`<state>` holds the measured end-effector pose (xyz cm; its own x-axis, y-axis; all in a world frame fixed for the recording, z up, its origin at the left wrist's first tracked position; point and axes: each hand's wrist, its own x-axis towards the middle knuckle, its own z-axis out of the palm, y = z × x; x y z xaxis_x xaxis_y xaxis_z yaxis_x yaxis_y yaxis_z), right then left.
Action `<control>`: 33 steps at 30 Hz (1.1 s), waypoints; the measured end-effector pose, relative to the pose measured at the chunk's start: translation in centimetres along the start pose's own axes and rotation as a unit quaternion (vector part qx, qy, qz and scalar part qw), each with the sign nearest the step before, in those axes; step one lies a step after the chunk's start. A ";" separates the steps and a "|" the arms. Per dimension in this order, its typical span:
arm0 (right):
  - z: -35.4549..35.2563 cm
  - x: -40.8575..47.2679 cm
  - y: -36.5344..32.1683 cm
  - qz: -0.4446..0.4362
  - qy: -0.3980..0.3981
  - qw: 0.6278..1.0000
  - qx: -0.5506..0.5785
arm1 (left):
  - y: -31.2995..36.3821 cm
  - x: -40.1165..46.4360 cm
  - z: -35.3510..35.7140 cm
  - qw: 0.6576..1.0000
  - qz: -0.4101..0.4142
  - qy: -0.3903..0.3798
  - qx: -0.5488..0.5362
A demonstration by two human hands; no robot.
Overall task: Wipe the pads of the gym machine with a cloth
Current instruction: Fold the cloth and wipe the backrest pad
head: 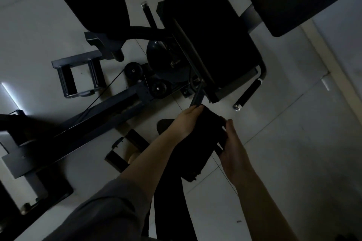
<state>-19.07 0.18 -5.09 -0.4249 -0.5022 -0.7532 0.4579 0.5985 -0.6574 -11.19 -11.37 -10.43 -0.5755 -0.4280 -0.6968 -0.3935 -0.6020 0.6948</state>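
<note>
Cloth (203, 143) — dark, soft, hanging limp — is gripped at its edges by both hands, left hand (186, 123) and right hand (233, 148), held over the pale tiled floor (284, 162), just short of the black smooth seat pad (215, 41) — long axis running away, left hand nearer.

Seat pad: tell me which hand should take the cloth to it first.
Probably the left hand. It grips the dark cloth at its upper end, nearest the seat pad. The right hand holds the cloth's lower side, farther from the pad.
</note>
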 end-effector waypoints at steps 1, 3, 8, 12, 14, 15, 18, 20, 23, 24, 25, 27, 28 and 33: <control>0.1 -0.3 -0.2 -0.006 -0.017 1.000 -0.006 | 0.0 -0.7 0.0 1.000 0.010 0.019 0.000; 0.4 -0.8 -0.8 -0.029 -0.035 0.997 -0.064 | 0.5 -2.6 0.1 0.997 0.053 0.054 -0.018; 1.5 -2.9 -5.4 -0.171 -0.002 0.959 -0.225 | 4.3 -7.9 0.5 0.972 0.223 0.057 0.038; 0.3 -6.1 -10.9 -0.238 -0.006 0.959 -0.152 | 9.0 -10.3 1.0 0.939 0.335 0.077 0.027; -1.2 -7.3 -13.2 -0.242 -0.048 0.962 -0.120 | 11.8 -11.4 1.8 0.912 0.401 0.065 0.048; -2.1 -7.8 -14.3 -0.240 -0.075 0.961 -0.116 | 13.1 -11.7 2.4 0.901 0.423 0.055 0.073; -5.6 -7.4 -16.9 -0.266 -0.131 0.939 -0.176 | 16.6 -12.3 5.2 0.860 0.478 0.017 0.181; -8.3 -6.3 -18.5 -0.277 -0.135 0.924 -0.228 | 18.1 -12.0 7.8 0.837 0.497 -0.009 0.230; -12.9 -4.1 -20.0 -0.284 -0.104 0.922 -0.244 | 19.1 -10.1 11.9 0.801 0.511 0.044 0.307; -14.6 -3.5 -20.7 -0.303 -0.098 0.910 -0.265 | 19.6 -9.3 13.5 0.796 0.512 0.084 0.311; -16.2 -3.1 -21.8 -0.306 -0.103 0.908 -0.267 | 20.1 -8.5 15.2 0.791 0.511 0.123 0.312; -19.3 -2.6 -23.6 -0.313 -0.107 0.892 -0.308 | 21.1 -7.1 18.1 0.787 0.501 0.178 0.312; -20.7 -2.4 -24.5 -0.320 -0.110 0.883 -0.325 | 21.6 -6.6 19.4 0.790 0.490 0.189 0.316; -25.0 -1.5 -28.5 -0.362 -0.125 0.829 -0.407 | 24.4 -5.4 23.9 0.848 0.382 0.180 0.320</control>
<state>-51.05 -0.50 15.42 -0.1372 -0.9665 -0.2171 -0.5690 0.2563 -0.7814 -34.82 -7.58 14.55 -0.6270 -0.7758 0.0708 -0.3787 0.3830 0.8426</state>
